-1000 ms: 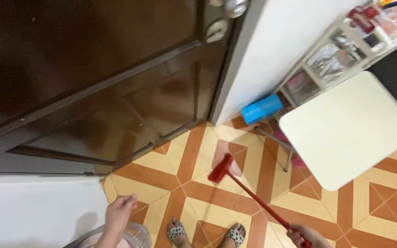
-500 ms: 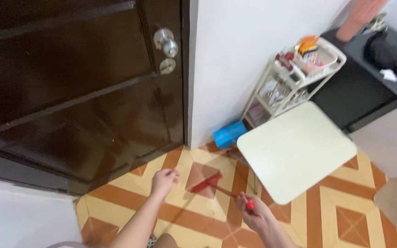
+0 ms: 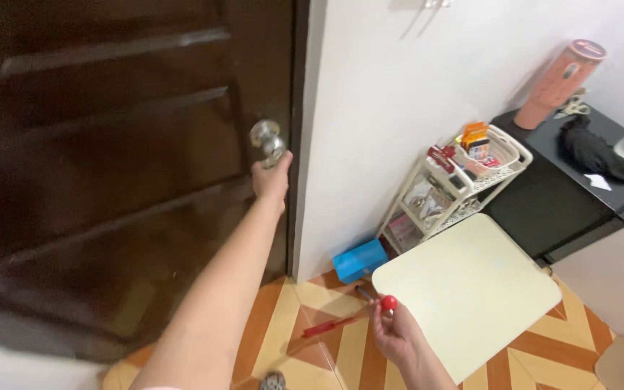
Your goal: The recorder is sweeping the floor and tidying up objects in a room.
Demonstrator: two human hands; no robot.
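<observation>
My left hand (image 3: 271,179) reaches up to the dark brown door (image 3: 110,180) and its fingers close around the silver round knob (image 3: 266,139). My right hand (image 3: 393,334) holds the red handle end of a red broom (image 3: 334,325). The broom's head rests low on the orange and cream patterned floor tiles (image 3: 326,347), next to the door frame.
A cream folding table top (image 3: 471,289) stands just right of my right hand. A white wire rack (image 3: 456,188) with packets stands against the white wall, a blue box (image 3: 359,261) at its foot. A black cabinet (image 3: 579,188) carries a pink cylinder and dark cloth.
My left hand rose from above the floor to the door knob. The view tilted upward. My right hand kept the broom and lifted its handle end.
</observation>
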